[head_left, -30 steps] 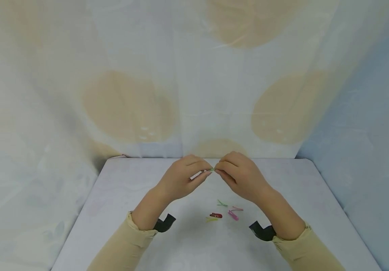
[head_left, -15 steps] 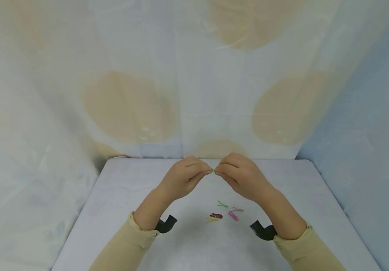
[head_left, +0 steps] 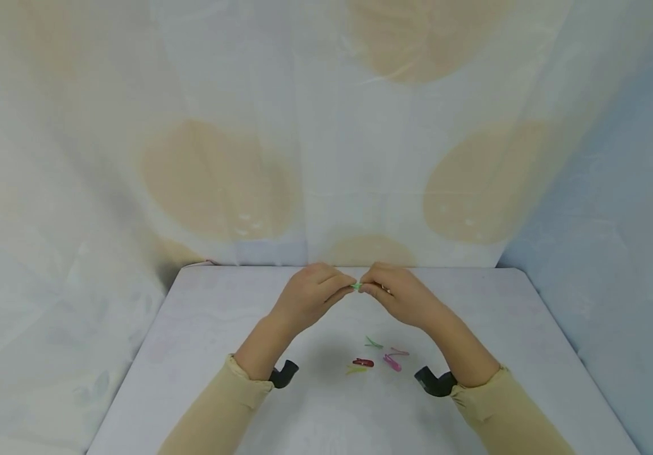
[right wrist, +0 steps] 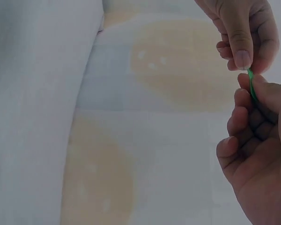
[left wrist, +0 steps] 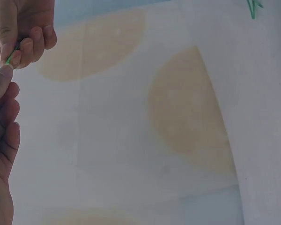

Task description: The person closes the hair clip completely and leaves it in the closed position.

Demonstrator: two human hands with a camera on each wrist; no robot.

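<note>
Both hands are raised above the far middle of the white table (head_left: 201,354) and meet at their fingertips. Between them they pinch a small green hair clip (head_left: 356,286). My left hand (head_left: 309,297) pinches its left end and my right hand (head_left: 397,296) its right end. In the left wrist view the green clip (left wrist: 9,58) shows as a short sliver between the fingertips. In the right wrist view the green clip (right wrist: 252,84) runs down between thumb and fingers. Most of the clip is hidden by the fingers.
Several small coloured clips lie on the table under the hands: a green one (head_left: 372,343), a red one (head_left: 363,362), a pink one (head_left: 391,362) and a yellow one (head_left: 355,370). A draped cloth backdrop (head_left: 326,126) with beige spots closes in the back and sides.
Both forearms have shifted slightly forward and the hands have closed in on each other. The green clip now shows more plainly between the fingertips.
</note>
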